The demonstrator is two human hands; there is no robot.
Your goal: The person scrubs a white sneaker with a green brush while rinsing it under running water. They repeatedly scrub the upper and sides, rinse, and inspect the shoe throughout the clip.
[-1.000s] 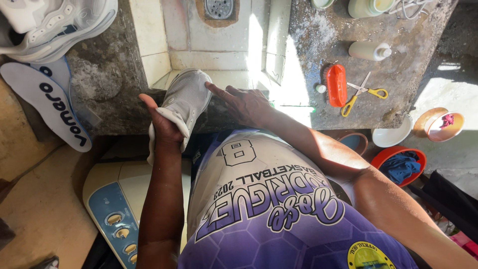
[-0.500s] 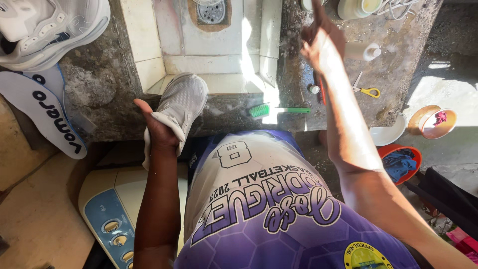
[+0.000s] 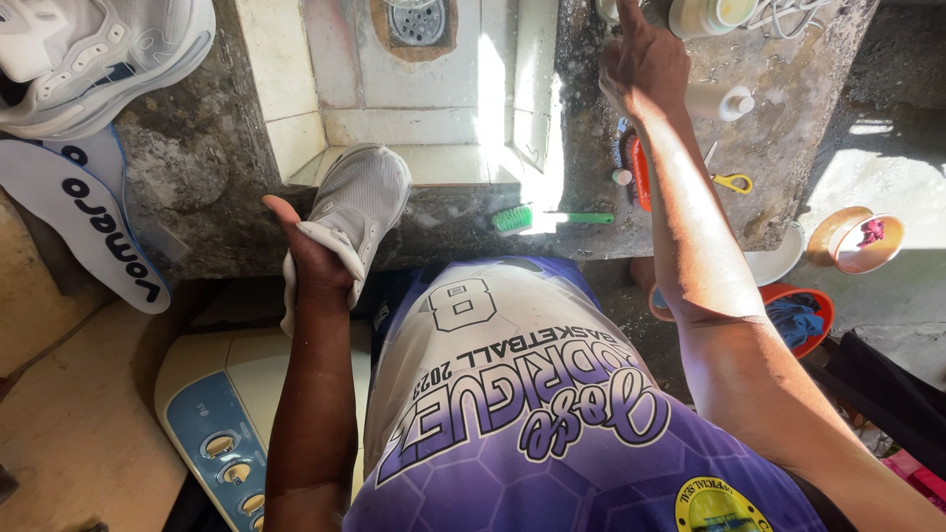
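My left hand (image 3: 313, 258) grips the heel of a light grey sneaker (image 3: 360, 202), whose toe rests on the front rim of a tiled sink (image 3: 340, 126). My right hand (image 3: 642, 61) reaches far over the stone counter (image 3: 788, 118), fingers apart and index finger extended toward containers at the top edge. It holds nothing I can see. A green toothbrush (image 3: 552, 218) lies on the counter's front edge, between the two arms. A white squeeze bottle (image 3: 719, 101) lies just right of my right wrist.
A second pale sneaker (image 3: 94, 59) and a white insole (image 3: 84, 222) lie at the left. An orange brush (image 3: 639, 172) and yellow-handled scissors (image 3: 727, 180) sit on the counter. A washing machine top (image 3: 212, 424) is below; bowls (image 3: 855, 241) and a red basin (image 3: 803, 315) stand at the right.
My right hand left the sneaker and rose over the counter toward the far containers. The green toothbrush now lies on the counter edge. The left hand keeps its hold on the sneaker.
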